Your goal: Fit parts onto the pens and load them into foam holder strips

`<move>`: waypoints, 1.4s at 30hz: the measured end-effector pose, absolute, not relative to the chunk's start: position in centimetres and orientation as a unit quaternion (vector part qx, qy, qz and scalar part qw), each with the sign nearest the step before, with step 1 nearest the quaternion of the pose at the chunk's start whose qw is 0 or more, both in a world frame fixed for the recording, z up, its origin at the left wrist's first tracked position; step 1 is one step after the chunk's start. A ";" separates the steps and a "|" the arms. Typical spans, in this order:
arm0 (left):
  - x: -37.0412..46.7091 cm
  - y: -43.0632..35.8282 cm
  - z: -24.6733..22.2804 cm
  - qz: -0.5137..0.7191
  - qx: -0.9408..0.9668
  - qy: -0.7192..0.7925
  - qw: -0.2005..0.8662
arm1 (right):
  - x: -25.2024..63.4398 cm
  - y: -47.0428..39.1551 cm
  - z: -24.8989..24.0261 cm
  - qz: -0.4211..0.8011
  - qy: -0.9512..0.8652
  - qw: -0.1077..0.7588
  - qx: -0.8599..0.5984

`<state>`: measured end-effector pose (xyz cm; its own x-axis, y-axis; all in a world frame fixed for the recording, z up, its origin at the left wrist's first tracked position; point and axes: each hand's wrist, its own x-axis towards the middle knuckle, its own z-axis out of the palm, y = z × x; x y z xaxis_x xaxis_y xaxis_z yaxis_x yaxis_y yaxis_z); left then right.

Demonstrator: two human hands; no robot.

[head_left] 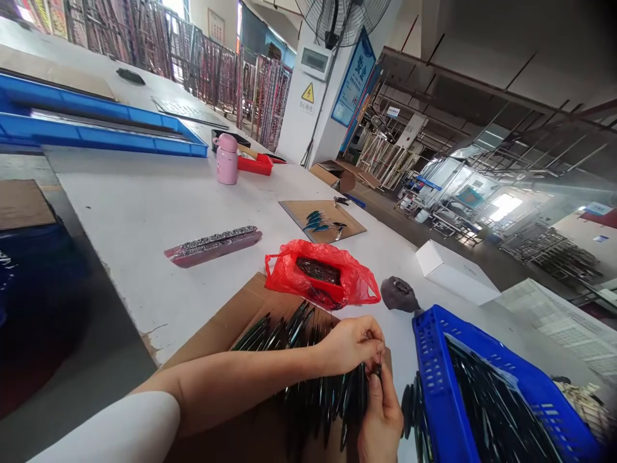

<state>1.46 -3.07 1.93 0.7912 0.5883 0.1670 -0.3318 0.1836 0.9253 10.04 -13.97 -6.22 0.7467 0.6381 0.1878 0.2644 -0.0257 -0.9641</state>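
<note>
My left hand (351,345) reaches across from the left, its fingers pinched near the right edge of a cardboard sheet (212,326). Just below it, my right hand (382,411) has thumb and fingers closed on a small dark piece, too small to name. The fingertips of both hands meet at this piece. Under and beside my left hand, many slim dark glossy pieces (328,402) lie in rows on the cardboard. Behind them sits an open red plastic bag (282,273) with a dark wrapped bundle (318,270) in it.
At right stands a blue crate (434,366) full of similar dark pieces, with a dark cloth bundle (399,294) and a white box (456,273) behind. Farther back are a board with teal pieces (294,209), a maroon strip (216,247), a pink bottle (227,161) and blue trays (110,135).
</note>
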 end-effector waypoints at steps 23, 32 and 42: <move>0.9 -3.1 2.0 0.307 0.615 0.118 0.717 | 9.6 -14.0 -6.2 0.151 -0.294 0.633 -0.700; 1.1 -3.1 1.8 0.301 0.618 0.125 0.715 | 9.8 -14.2 -5.9 0.147 -0.289 0.615 -0.719; 0.9 -3.2 2.2 0.309 0.636 0.129 0.696 | 9.8 -14.1 -6.5 0.144 -0.294 0.619 -0.714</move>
